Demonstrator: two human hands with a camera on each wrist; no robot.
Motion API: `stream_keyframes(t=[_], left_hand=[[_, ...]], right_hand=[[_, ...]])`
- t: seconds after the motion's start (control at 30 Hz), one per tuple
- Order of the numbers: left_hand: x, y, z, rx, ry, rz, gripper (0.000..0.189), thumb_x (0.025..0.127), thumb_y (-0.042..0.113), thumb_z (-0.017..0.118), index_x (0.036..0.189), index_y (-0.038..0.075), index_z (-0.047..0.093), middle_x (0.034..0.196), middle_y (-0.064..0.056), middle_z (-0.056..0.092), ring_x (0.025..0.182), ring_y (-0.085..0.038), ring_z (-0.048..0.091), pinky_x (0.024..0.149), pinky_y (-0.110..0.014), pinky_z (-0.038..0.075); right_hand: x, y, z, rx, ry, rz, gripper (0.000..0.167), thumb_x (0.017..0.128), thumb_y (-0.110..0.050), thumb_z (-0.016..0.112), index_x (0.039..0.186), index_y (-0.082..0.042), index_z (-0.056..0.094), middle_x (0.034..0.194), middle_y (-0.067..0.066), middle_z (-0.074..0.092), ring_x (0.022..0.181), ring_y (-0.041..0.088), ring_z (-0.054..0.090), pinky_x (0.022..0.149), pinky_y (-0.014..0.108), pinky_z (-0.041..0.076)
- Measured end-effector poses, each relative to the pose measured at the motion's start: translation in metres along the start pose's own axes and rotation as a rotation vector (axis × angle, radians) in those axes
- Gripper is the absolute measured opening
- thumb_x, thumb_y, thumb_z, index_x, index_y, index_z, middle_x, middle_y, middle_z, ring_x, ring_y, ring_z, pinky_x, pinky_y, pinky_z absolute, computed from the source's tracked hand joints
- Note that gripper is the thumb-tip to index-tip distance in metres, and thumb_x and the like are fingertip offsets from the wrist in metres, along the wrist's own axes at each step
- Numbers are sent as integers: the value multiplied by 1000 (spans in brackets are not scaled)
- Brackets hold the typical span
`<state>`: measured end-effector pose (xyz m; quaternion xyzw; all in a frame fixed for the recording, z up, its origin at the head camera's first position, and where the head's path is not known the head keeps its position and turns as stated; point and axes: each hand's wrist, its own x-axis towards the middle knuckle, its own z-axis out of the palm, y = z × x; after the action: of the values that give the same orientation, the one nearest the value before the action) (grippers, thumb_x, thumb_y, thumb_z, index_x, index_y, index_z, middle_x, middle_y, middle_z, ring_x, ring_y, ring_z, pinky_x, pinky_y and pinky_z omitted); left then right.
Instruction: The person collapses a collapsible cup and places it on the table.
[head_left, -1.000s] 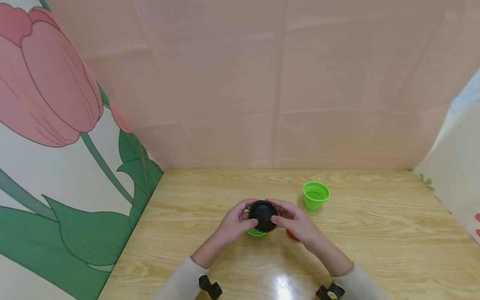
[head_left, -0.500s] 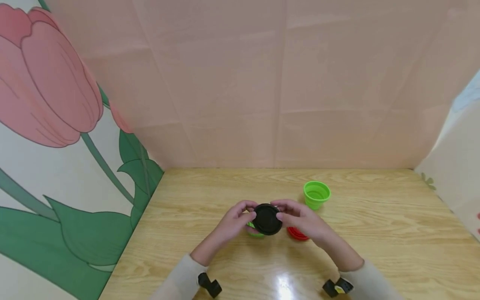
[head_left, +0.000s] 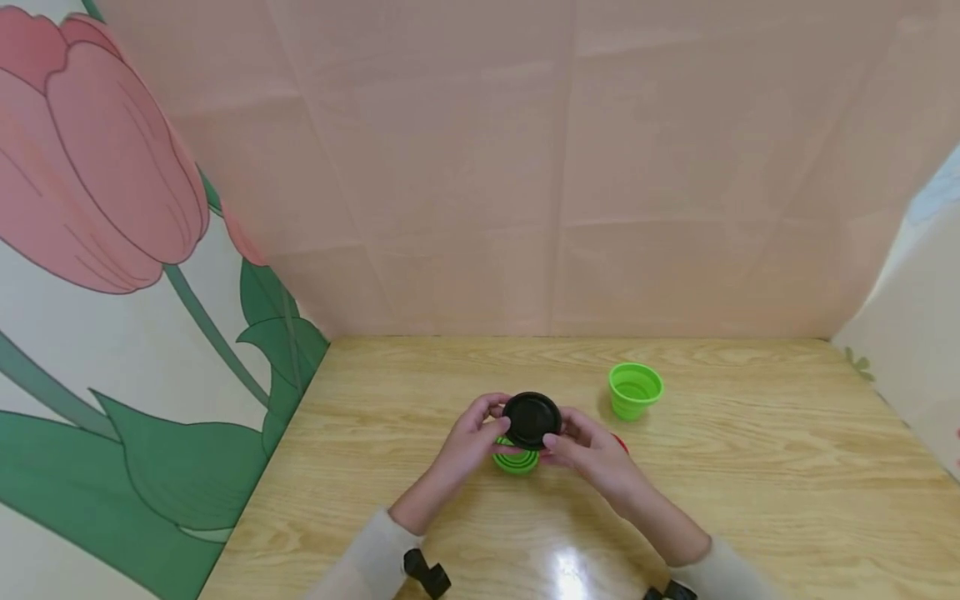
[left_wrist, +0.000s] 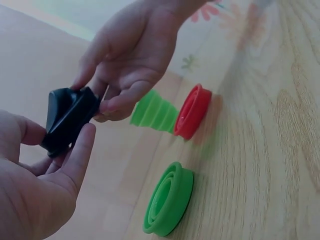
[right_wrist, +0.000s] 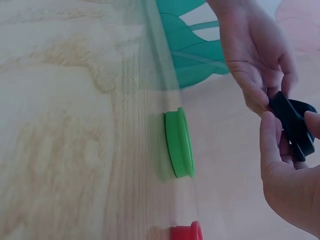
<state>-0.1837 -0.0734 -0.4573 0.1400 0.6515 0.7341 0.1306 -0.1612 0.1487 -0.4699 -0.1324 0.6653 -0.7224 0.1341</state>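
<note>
Both hands hold a black collapsible cup, folded flat, above the table. My left hand pinches its left edge between thumb and fingers. On the other side, my right hand grips the rim with the thumb on top. From the left wrist view the black cup looks bent, with a bulge on one face. Below it on the table lies a collapsed green cup. A collapsed red cup sits to the right, mostly hidden by the right hand in the head view. Farther back stands an expanded green cup.
The wooden table ends at a pink cloth backdrop. A tulip-painted panel flanks the left side, and a pale panel the right. Black straps with small boxes circle both sleeves.
The hands have turned and shifted the black cup, first slightly down and right, then back up. The right hand's fingers moved lower along its edge, covering more of the red cup again.
</note>
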Motion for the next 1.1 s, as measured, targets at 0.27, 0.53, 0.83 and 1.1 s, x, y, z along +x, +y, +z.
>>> stream_keyframes(t=[0.27, 0.53, 0.83, 1.1], left_hand=[[0, 3, -6, 126, -17, -28, 34, 102, 12, 56, 133, -1, 58, 109, -9, 60, 92, -12, 60, 80, -37, 60], [-3, 6, -11, 200, -111, -58, 32, 105, 28, 57, 126, 4, 64, 107, -4, 67, 93, -12, 61, 78, -25, 52], [1, -1, -9, 128, -81, -45, 30, 106, 18, 54, 128, -2, 55, 98, -4, 59, 88, -15, 62, 72, -35, 61], [0, 0, -8, 130, -99, -97, 30, 104, 19, 57, 125, -2, 55, 101, -8, 57, 87, -18, 64, 69, -41, 63]], right_hand=[[1, -4, -10, -61, -158, -55, 50, 102, -10, 60, 144, 12, 43, 123, 20, 64, 100, 26, 70, 92, 49, 58], [4, -10, -20, -116, -286, -53, 47, 105, -12, 54, 145, 9, 44, 128, 18, 64, 96, 21, 69, 83, 40, 61], [6, -4, -14, -64, -43, -10, 48, 101, -15, 62, 142, 5, 48, 120, 13, 64, 105, 18, 67, 86, 38, 60], [7, 0, -8, -77, 2, 16, 48, 101, -19, 64, 142, 3, 52, 116, 11, 66, 93, 18, 69, 72, 31, 61]])
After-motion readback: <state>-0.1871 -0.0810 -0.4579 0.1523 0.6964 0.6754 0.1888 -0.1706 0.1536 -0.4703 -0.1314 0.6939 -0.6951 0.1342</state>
